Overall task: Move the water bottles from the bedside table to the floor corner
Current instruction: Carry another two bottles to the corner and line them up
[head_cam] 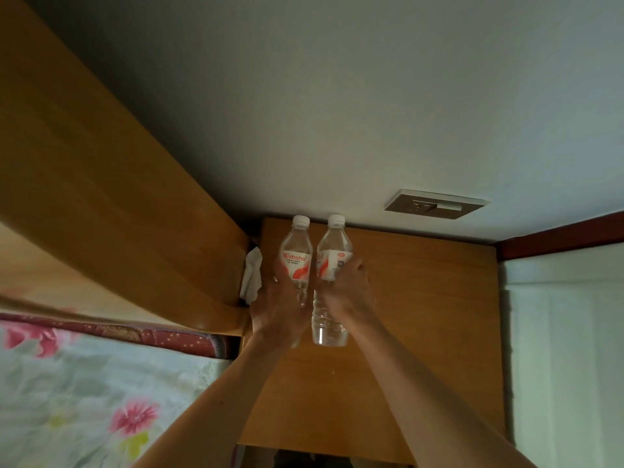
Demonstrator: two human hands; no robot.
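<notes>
Two clear plastic water bottles with white caps and red-and-white labels are held side by side over the wooden bedside table (422, 315). My left hand (277, 305) is wrapped around the left bottle (296, 255) at its label. My right hand (349, 292) grips the right bottle (332, 261) around its middle; its ribbed lower part shows below the hand. Whether the bottles' bases rest on the table top or hang just above it I cannot tell.
A wooden headboard (118, 197) and a bed with a floral cover (84, 393) lie to the left. A white cloth (251, 278) is wedged between headboard and table. A wall socket plate (435, 204) sits behind the table. Pale floor (567, 349) shows to the right.
</notes>
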